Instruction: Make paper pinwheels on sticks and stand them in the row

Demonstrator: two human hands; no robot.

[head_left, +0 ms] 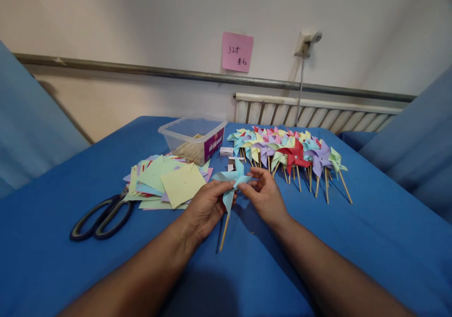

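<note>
- Pinwheel point(233, 179) of light blue paper sits between your hands, just in front of the clear plastic box point(193, 139).
- Your left hand point(206, 208) closes round its wooden stick point(224, 233), pinching it under the vanes.
- Your right hand point(264, 193) pinches a vane at the hub.
- Left of the box's front lie the paper squares point(165, 183); the scissors point(104, 217) lie farther left.
- Right of the box lies a row of finished pinwheels point(289, 152).

Soft, even indoor light — faint shadows under the forearms; sharp centre, edges bowed by wide-angle distortion.
</note>
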